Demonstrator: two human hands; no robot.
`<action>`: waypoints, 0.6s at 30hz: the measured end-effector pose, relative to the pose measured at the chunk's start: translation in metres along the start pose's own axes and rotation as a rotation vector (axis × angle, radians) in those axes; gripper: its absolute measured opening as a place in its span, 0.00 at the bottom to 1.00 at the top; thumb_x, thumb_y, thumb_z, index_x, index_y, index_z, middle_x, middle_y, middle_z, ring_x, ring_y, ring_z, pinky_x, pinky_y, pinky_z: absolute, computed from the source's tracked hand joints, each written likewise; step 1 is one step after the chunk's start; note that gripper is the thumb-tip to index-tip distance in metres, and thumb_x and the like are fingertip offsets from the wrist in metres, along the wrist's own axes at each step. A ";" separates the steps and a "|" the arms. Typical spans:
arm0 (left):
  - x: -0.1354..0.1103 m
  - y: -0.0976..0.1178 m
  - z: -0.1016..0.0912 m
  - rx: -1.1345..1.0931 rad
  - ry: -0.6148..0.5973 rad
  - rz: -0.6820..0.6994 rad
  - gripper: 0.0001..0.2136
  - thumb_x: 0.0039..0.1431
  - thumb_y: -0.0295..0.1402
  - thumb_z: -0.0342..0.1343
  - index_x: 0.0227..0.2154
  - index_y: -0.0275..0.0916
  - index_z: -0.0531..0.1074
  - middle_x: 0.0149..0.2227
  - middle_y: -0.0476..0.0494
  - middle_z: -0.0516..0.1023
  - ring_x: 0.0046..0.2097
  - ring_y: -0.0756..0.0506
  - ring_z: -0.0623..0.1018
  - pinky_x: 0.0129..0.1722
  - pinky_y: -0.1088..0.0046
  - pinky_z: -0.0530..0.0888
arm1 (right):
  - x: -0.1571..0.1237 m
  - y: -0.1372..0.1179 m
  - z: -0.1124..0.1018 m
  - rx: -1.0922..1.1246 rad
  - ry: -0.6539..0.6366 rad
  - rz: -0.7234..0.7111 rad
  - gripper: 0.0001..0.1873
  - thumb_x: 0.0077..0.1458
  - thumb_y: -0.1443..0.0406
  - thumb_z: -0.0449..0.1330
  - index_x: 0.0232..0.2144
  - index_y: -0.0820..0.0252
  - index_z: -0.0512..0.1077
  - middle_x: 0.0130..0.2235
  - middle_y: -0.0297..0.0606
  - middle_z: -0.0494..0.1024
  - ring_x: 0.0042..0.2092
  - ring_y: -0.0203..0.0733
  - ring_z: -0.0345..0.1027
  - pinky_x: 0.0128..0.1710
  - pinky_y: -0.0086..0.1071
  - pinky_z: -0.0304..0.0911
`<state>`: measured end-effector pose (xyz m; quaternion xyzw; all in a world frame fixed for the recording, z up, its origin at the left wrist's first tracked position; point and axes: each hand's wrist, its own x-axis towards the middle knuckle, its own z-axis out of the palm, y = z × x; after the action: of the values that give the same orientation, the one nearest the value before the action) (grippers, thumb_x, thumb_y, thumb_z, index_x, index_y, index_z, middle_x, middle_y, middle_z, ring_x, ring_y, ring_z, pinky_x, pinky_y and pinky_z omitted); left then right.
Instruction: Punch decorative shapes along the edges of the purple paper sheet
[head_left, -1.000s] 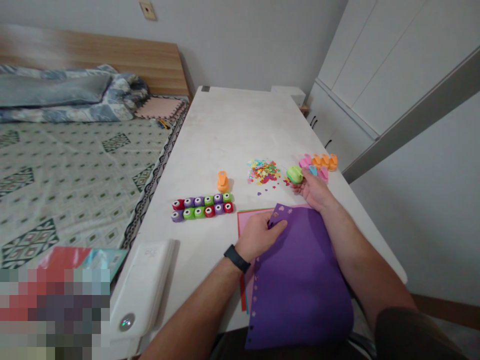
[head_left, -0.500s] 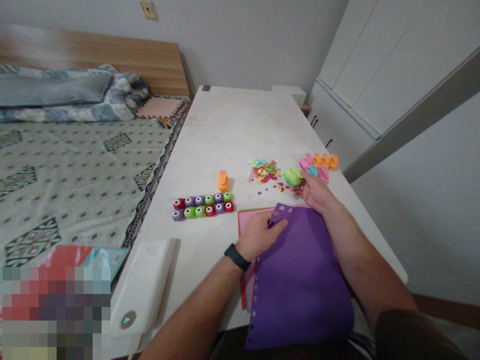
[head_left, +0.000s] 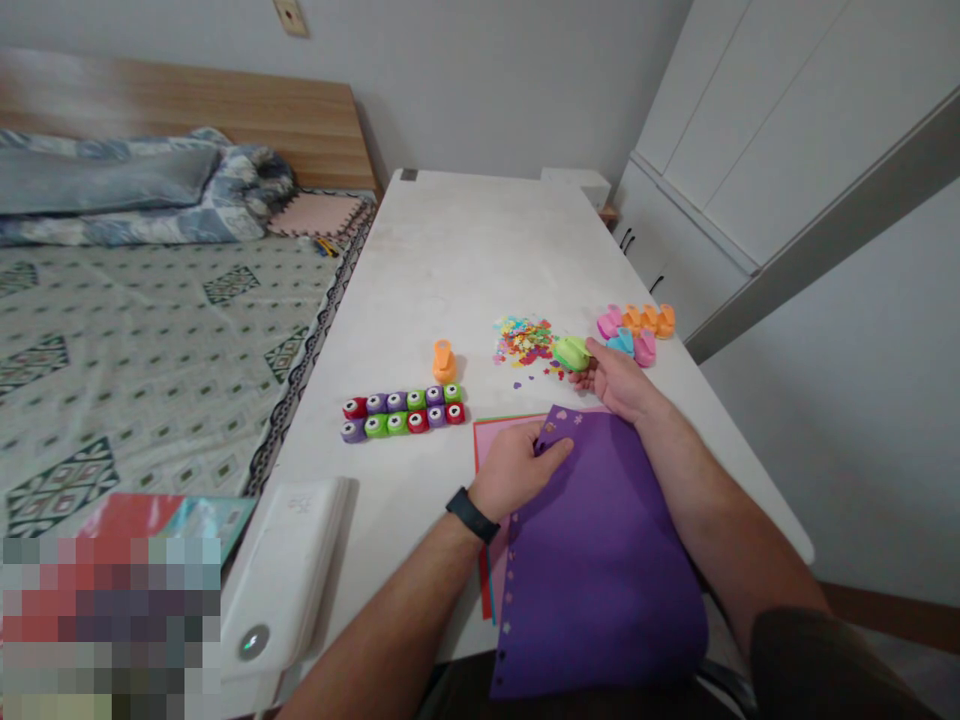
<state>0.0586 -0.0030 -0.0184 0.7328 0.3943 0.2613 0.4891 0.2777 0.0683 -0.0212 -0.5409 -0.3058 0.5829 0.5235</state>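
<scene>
On the left of the white table (head_left: pixel 465 260), a white device (head_left: pixel 289 570) is lying near the edge. Further right, small punches (head_left: pixel 397 424) in red, purple and green are standing in two rows; one orange punch (head_left: pixel 444 366) is standing just behind their right end. Next, pink and red sheets (head_left: pixel 489 442) are lying partly under the left hand (head_left: pixel 517 470), which is pinching a purple sheet (head_left: pixel 607 560) at its upper left edge, thumb on top. Beyond, coloured paper pieces (head_left: pixel 519 342) are lying in a heap. At its right side, the right hand (head_left: pixel 619 382) is holding a green punch (head_left: pixel 571 352), fingers curling beneath. Farthest right, orange, pink and blue punches (head_left: pixel 649 321) are standing together.
</scene>
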 end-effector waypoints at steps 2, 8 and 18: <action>0.000 0.001 0.000 -0.003 0.000 -0.001 0.17 0.65 0.45 0.52 0.35 0.38 0.81 0.32 0.46 0.82 0.33 0.45 0.77 0.32 0.73 0.69 | 0.000 0.000 0.000 -0.002 0.001 -0.007 0.15 0.63 0.53 0.60 0.34 0.59 0.72 0.29 0.38 0.79 0.26 0.37 0.73 0.22 0.27 0.67; 0.000 0.004 -0.001 -0.026 0.022 -0.034 0.15 0.63 0.44 0.55 0.34 0.38 0.81 0.31 0.46 0.82 0.33 0.45 0.77 0.34 0.73 0.71 | 0.002 0.005 -0.002 -0.026 -0.061 -0.008 0.16 0.62 0.53 0.61 0.35 0.61 0.74 0.28 0.40 0.79 0.27 0.37 0.72 0.23 0.27 0.67; 0.001 0.003 0.001 -0.048 0.002 -0.029 0.16 0.65 0.45 0.53 0.38 0.39 0.81 0.34 0.47 0.83 0.35 0.45 0.79 0.37 0.73 0.73 | -0.003 0.003 -0.009 0.016 -0.064 -0.090 0.15 0.57 0.52 0.65 0.35 0.58 0.72 0.31 0.36 0.79 0.28 0.36 0.73 0.25 0.26 0.67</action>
<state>0.0604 -0.0031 -0.0161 0.7147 0.3991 0.2643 0.5100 0.2853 0.0628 -0.0253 -0.5034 -0.3417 0.5781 0.5437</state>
